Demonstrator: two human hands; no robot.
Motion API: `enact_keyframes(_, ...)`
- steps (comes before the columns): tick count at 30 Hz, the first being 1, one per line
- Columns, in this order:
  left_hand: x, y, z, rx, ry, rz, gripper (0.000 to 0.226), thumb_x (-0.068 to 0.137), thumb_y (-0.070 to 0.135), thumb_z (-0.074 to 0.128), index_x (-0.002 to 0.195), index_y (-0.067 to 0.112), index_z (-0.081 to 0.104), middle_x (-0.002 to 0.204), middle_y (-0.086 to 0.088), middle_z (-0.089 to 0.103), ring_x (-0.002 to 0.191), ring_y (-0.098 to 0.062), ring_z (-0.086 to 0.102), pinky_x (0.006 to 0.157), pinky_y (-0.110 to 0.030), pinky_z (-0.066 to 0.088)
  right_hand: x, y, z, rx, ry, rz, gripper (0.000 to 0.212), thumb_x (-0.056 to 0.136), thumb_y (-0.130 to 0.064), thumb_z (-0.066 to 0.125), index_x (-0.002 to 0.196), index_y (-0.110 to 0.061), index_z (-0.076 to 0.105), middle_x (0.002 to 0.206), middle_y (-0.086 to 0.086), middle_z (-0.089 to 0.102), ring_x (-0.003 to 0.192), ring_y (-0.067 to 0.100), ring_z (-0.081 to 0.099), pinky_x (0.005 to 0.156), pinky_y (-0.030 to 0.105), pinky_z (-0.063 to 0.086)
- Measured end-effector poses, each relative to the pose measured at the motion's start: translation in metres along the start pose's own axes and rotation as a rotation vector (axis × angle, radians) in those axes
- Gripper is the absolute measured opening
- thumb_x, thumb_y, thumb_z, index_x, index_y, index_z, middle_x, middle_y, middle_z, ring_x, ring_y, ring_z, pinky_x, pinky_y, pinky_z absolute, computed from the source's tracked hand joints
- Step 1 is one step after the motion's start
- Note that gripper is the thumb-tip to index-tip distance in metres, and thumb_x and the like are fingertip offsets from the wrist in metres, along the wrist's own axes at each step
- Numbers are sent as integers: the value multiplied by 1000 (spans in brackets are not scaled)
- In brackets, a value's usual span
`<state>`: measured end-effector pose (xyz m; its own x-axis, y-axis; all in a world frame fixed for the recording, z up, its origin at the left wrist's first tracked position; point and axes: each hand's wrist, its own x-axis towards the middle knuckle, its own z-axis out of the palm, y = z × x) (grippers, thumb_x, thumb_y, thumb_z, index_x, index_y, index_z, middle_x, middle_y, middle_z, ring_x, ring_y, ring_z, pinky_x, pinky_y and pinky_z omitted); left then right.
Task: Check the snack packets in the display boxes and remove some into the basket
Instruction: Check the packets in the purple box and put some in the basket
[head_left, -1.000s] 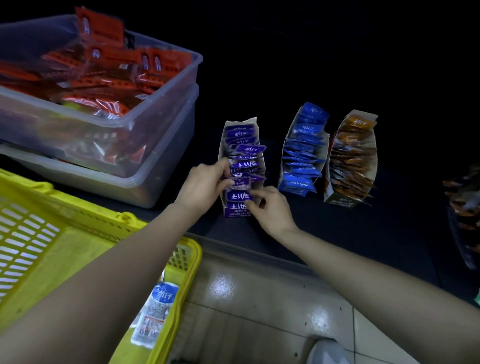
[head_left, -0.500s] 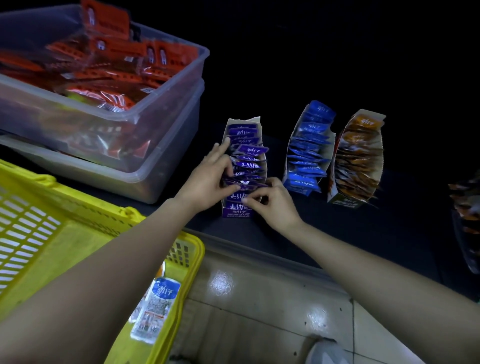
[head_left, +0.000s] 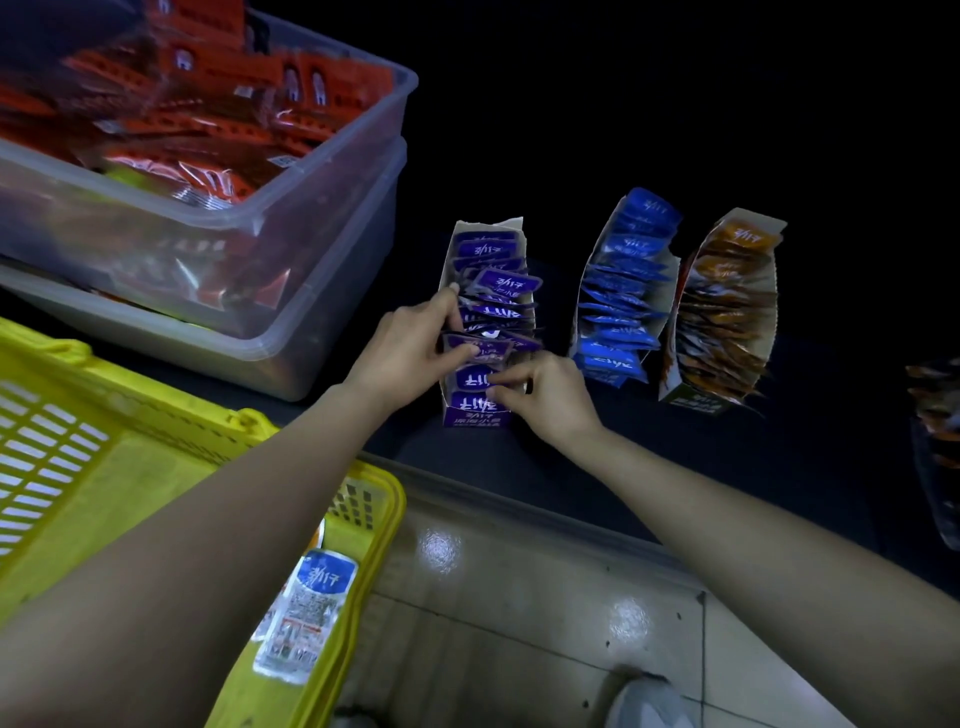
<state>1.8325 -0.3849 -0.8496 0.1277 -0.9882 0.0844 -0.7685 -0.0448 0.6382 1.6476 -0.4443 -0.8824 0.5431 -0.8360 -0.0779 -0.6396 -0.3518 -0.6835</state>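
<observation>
Three cardboard display boxes stand side by side on a dark shelf: one of purple packets (head_left: 493, 249), one of blue packets (head_left: 623, 280), one of orange-brown packets (head_left: 727, 306). My left hand (head_left: 405, 348) reaches into the purple box from the left, its thumb and fingers pinching a purple packet (head_left: 475, 345) in the row. My right hand (head_left: 545, 389) is at the box's near right side, fingertips pinching a front purple packet (head_left: 472, 376). A yellow basket (head_left: 104, 467) sits at lower left with a blue-and-white packet (head_left: 306, 618) inside.
Two stacked clear plastic tubs (head_left: 291, 223) full of red packets stand left of the purple box. More dark packets (head_left: 935, 405) show at the right edge. Tiled floor (head_left: 519, 623) lies below the shelf edge.
My left hand's fingers, stretched along the row half a second ago, now curl round a purple packet mid-row. My right hand stays at the front of the purple box.
</observation>
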Motion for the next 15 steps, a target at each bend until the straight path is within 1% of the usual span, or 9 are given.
enact_keyframes(1,0,0,0,-3,8,2,32,88,29,71,97,24,41,136,-10,58,85,-9,60,61,-11,39,-2,2,1,-18,23,-15,17,85,-23,76,101,-20,78,94,3,67,83,13,59,78,29,47)
enact_keyframes(3,0,1,2,-17,21,9,30,88,29,71,96,23,43,138,-9,56,105,-17,64,72,-22,51,-7,8,3,-34,125,-60,14,88,-23,72,100,-19,78,98,2,63,86,12,57,80,33,50)
enact_keyframes(4,0,1,2,-23,22,10,29,88,29,71,96,22,44,139,-9,56,117,-19,61,80,-30,54,-10,10,4,-28,197,-94,13,88,-22,72,99,-17,78,105,2,60,92,9,54,82,27,50)
enact_keyframes(5,-1,2,3,-28,20,6,28,88,28,71,96,20,45,140,-9,55,123,-20,57,84,-35,55,-11,12,4,-19,263,-127,13,88,-20,72,98,-15,78,115,3,56,99,6,50,86,17,47)
enact_keyframes(6,-1,2,3,-30,18,0,28,88,27,71,96,19,46,141,-9,55,125,-21,56,85,-37,55,-13,13,3,-13,313,-157,12,89,-18,71,97,-13,78,123,5,52,106,3,45,90,7,39)
enact_keyframes(7,0,3,3,-30,18,-5,28,88,27,71,97,19,46,140,-9,55,125,-21,56,85,-37,55,-14,13,3,-9,349,-186,10,89,-17,70,96,-12,77,128,7,48,111,2,41,94,3,33)
enact_keyframes(9,0,3,3,-32,22,0,27,89,27,70,97,19,46,140,-8,55,124,-21,56,81,-32,54,-16,8,2,15,395,-239,8,91,-16,69,93,-11,75,132,9,44,117,3,38,99,3,28)
enact_keyframes(12,-1,2,3,-45,29,31,24,91,31,66,97,22,44,140,-6,54,123,-18,56,78,-23,47,-12,-1,-2,73,423,-247,9,92,-17,66,92,-10,71,131,7,43,117,11,47,98,12,38)
enact_keyframes(15,-4,1,3,-91,12,27,27,93,44,59,99,21,48,133,-3,58,115,-17,58,81,-29,48,-7,-5,-6,98,418,-228,10,92,-17,67,93,-10,72,124,3,45,104,15,54,89,24,49)
